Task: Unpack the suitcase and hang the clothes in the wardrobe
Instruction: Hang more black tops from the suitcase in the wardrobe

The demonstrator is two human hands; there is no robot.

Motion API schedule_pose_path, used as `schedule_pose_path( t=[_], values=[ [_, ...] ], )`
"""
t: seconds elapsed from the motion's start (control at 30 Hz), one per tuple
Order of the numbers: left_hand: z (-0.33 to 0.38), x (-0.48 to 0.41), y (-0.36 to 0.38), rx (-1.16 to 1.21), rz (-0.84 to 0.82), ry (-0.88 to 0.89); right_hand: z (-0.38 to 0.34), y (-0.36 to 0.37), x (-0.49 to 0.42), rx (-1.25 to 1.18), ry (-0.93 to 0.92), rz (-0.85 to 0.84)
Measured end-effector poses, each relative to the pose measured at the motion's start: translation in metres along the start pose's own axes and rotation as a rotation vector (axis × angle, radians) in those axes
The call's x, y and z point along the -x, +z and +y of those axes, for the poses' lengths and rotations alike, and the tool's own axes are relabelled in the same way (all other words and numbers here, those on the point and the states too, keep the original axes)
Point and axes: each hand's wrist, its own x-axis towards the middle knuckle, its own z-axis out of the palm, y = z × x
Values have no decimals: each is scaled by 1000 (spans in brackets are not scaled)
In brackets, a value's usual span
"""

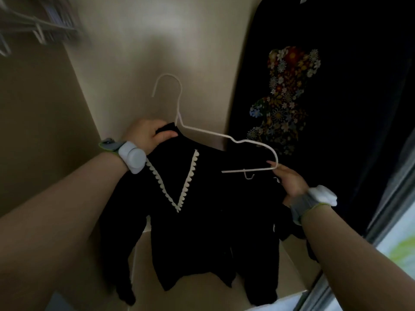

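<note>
Head view, and here we are at the wardrobe. The top (202, 232), black with a pale scalloped V-neck, hangs dead centre and drapes down towards 6 o'clock, sleeves dangling loose. It is soft, floppy stuff and looks light, with no stiffness to help it along. It will sag and slide wherever it isn't held.

The left hand (147, 135), at 9 o'clock of the neckline, has thumb and fingers pinching the top's shoulder. The right hand (289, 180), at 3 o'clock, pinches the far end of the hanger (206, 132), with fingertips on the wire's corner.

The hanger is thin white wire, springy and slick, and fabric could slip off it. Its right arm is bare and above the cloth, so that shoulder isn't on yet. The hook stands free at 12 o'clock.

The best hold, I'd say, is the shoulder seam, not the trim, and the wire near its corner.

At 2 o'clock a dark garment (285, 97) with a flowery bear already hangs. At 10 o'clock, blurred, is a wire rack (33, 25).
</note>
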Motion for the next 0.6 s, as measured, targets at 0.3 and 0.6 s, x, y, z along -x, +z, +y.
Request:
schedule_pose_path(
  t=[0.3, 0.6],
  values=[
    [17, -4, 11, -269, 322, 81, -35, -11, -2, 265, -111, 108],
    [15, 5, 26, -456, 61, 304, -65, 1, 6, 680, -387, 266]
  ],
)
